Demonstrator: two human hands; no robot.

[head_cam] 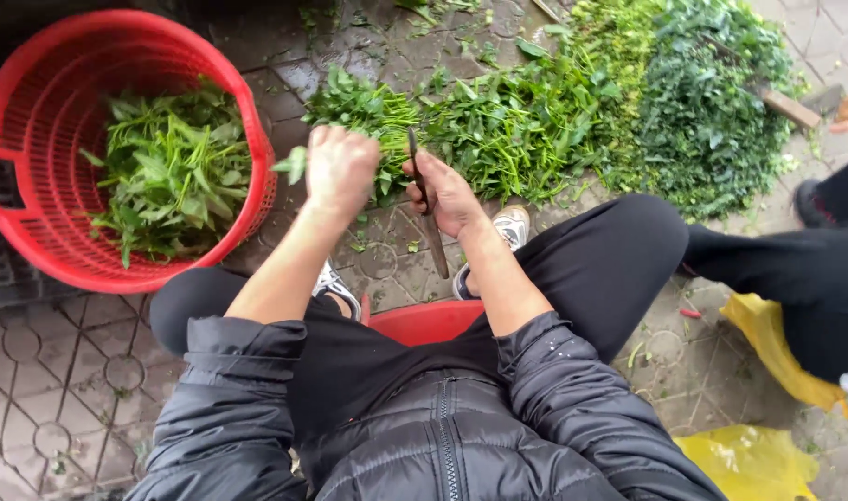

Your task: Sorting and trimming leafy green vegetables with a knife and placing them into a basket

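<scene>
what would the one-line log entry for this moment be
left hand: grips bunch of greens | right hand: holds knife | red basket: part full of leaves | ground: greens pile

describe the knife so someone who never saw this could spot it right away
Start at the big red basket of green leaves on the left, then look right, past the left hand clutching a bunch of greens. The knife is in the right hand, a thin dark blade with a brown wooden handle, the only straight dark thing among the leaves.
</scene>
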